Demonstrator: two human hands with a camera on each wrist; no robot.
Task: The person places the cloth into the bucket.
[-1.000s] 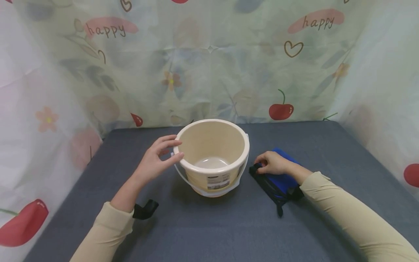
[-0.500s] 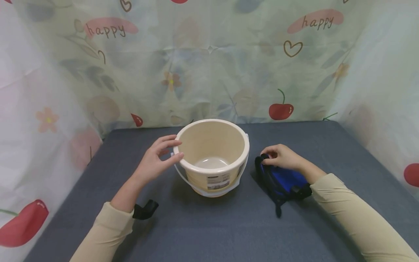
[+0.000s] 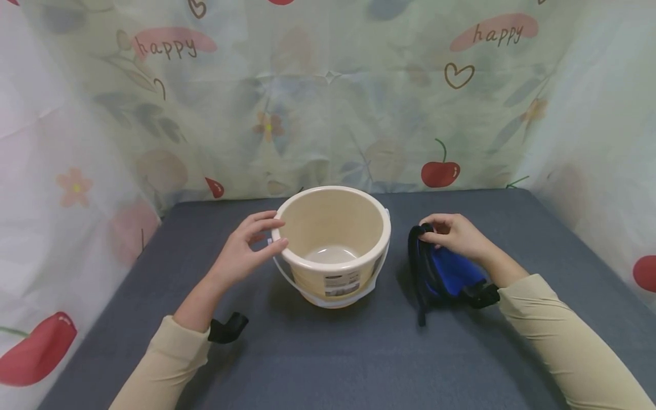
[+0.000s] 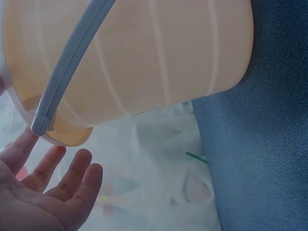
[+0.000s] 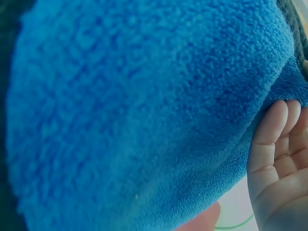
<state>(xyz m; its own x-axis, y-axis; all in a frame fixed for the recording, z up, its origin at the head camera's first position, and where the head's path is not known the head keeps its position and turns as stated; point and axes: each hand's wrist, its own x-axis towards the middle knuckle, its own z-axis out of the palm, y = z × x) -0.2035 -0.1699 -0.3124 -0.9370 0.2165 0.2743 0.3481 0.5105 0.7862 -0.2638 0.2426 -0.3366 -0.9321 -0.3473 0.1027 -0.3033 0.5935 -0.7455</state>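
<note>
A person's left hand (image 3: 245, 246), fingers apart and relaxed, touches the rim of a cream bucket (image 3: 311, 278) on the dark tabletop (image 3: 307, 364), presumably steadying it. Right of it, the right hand (image 3: 459, 234) pinches a black-edged blue fleece piece (image 3: 453, 270) by one end, likely so it hangs freely: one bucket, one fleece.

The word "happy" is written twice in brown on the patterned backdrop (image 3: 328, 114), on a left pink patch (image 3: 175, 43) and a right pink patch (image 3: 494, 32). A label (image 3: 341, 283) is borne by the cream bucket (image 3: 310, 279); its small print cannot be read.
</note>
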